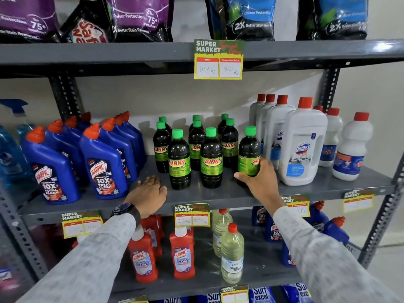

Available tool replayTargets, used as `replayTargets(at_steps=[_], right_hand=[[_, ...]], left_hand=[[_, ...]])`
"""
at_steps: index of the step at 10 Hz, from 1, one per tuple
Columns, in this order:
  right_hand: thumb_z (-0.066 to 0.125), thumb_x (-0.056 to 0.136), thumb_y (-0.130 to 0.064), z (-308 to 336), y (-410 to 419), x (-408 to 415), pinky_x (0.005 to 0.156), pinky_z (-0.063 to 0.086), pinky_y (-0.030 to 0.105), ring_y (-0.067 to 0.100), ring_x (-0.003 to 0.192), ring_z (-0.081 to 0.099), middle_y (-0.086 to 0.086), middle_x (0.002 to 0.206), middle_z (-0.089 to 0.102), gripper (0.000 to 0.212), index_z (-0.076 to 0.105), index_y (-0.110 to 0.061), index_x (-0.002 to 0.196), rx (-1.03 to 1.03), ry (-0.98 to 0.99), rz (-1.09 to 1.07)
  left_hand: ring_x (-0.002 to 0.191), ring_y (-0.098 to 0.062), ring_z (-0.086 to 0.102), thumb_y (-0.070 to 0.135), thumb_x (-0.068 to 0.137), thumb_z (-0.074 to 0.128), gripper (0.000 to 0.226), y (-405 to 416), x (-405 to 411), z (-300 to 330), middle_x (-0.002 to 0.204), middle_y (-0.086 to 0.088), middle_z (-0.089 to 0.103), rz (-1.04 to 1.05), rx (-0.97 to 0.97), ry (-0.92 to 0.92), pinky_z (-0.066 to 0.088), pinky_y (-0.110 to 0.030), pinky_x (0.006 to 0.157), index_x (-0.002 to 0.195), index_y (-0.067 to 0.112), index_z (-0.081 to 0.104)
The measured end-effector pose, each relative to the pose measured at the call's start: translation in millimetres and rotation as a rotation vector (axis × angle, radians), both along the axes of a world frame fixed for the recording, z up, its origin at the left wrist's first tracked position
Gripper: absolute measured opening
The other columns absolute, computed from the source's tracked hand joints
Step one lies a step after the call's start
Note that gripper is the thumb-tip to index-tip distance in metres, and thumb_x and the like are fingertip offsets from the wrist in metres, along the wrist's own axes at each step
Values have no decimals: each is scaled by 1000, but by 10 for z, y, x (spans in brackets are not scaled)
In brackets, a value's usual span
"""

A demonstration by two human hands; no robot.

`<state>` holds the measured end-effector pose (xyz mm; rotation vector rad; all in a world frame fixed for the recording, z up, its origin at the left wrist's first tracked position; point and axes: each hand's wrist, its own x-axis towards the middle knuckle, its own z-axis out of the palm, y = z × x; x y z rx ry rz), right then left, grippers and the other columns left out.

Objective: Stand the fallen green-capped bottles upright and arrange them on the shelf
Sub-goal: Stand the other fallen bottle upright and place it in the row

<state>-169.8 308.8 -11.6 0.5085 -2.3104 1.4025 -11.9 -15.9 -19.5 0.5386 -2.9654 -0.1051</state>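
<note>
Right hand (260, 178) grips a Sunny bottle (249, 154) near the shelf (218, 193) front edge; left hand (150, 191) rests flat, empty. Nudging neighbours could topple them.

We find the grey metal shelf (218, 193) carrying ten dark green-capped plastic bottles (211, 158), all upright, in rows front to back at its middle. At their 9 o'clock stand the blue angled-neck cleaner bottles (102, 162); at their 3 o'clock, the white red-capped jugs (302, 145). Our right hand (260, 178) wraps the rightmost front bottle (249, 154), just beside the jugs. Our left hand (149, 193) lies flat on the shelf at 7 o'clock of the group.
</note>
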Motion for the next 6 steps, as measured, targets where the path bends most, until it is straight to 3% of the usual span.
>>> replayTargets(at_steps=[2,5,6], right_hand=[[84,84,-24,-1,79,7,84,41,16,14,110,61,-8,118,65,68,51,-20,143,-69,-58,119],[96,67,-38,-21,12,75,97,52,38,19,113,64,-1,127,67,83,51,-21,136,-113,-26,-38],[96,67,-39,-24,6,87,98,53,39,19,114,64,-1,128,66,84,51,-21,136,-105,-20,-42]], left_hand=[[156,-24,12,45,103,15,69,8,-1,10,169,-13,15,6,-13,-3,8,-44,125,159,6,18],[156,-23,11,45,103,16,68,15,-3,6,169,-12,14,9,3,-2,6,-44,125,159,6,18],[156,-24,11,45,103,16,68,16,0,3,169,-13,14,6,-1,2,7,-44,125,159,6,18]])
